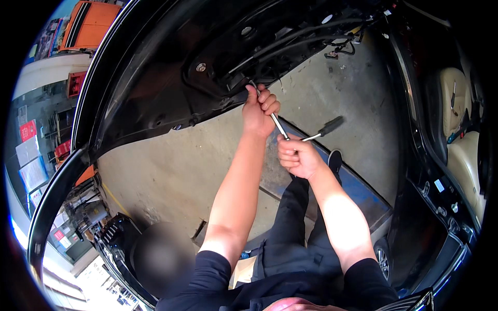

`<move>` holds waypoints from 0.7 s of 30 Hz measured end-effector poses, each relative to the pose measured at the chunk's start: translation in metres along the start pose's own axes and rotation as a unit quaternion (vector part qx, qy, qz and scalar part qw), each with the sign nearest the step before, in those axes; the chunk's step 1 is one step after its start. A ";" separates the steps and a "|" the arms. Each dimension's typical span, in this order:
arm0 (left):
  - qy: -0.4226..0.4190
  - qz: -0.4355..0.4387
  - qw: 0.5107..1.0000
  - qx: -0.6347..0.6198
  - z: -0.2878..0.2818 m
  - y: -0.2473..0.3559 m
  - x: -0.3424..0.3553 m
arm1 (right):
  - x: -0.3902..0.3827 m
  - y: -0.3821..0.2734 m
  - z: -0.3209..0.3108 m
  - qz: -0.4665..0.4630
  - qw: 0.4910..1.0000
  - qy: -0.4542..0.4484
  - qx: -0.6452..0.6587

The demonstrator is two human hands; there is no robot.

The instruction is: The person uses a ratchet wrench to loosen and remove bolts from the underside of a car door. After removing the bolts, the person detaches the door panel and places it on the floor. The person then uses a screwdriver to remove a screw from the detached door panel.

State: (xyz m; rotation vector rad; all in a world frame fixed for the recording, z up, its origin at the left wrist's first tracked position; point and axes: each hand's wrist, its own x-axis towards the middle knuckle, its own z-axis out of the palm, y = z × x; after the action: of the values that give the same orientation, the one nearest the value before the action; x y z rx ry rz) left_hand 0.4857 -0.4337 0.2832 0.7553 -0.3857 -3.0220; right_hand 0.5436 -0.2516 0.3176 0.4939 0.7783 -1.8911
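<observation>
My left hand (261,110) is closed around the upper part of a slim, shiny metal bar tool (280,126), its thumb pointing up beside the dark inner side of the car door (171,88). The tool's top end reaches the door's lower edge, and what it touches there is hidden. Lower and to the right, my right hand (301,157) has its fingers curled round the bottom end of the same tool. A screwdriver-like tool with a dark handle (332,126) sticks out beside my right hand; I cannot tell whether the hand holds it or it lies beyond.
Wires with connectors (340,51) hang at the door's far end. On the right are the car's door opening and a beige seat (456,103). A blue lift plate (363,189) lies on the concrete floor below my hands. Shelving and an orange cabinet (92,26) stand left.
</observation>
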 end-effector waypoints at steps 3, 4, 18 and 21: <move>0.145 0.045 0.986 0.066 0.045 -0.014 -0.005 | 0.001 0.001 -0.004 -0.214 0.932 0.146 -0.252; 0.151 0.056 0.983 0.089 0.045 -0.016 -0.004 | 0.001 0.001 0.002 -0.396 0.712 0.263 -0.517; 0.060 0.042 0.996 0.042 0.016 -0.010 -0.002 | 0.008 0.006 -0.012 -0.009 0.990 0.034 -0.137; -0.003 0.019 0.999 -0.028 0.012 -0.008 0.001 | 0.022 0.010 -0.029 -0.231 0.913 0.104 -0.321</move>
State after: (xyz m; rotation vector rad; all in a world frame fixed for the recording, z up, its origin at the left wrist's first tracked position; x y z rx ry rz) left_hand 0.4799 -0.4235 0.2910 0.7282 -0.3088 -2.9864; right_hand 0.5431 -0.2483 0.2794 0.0898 1.7021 -1.8596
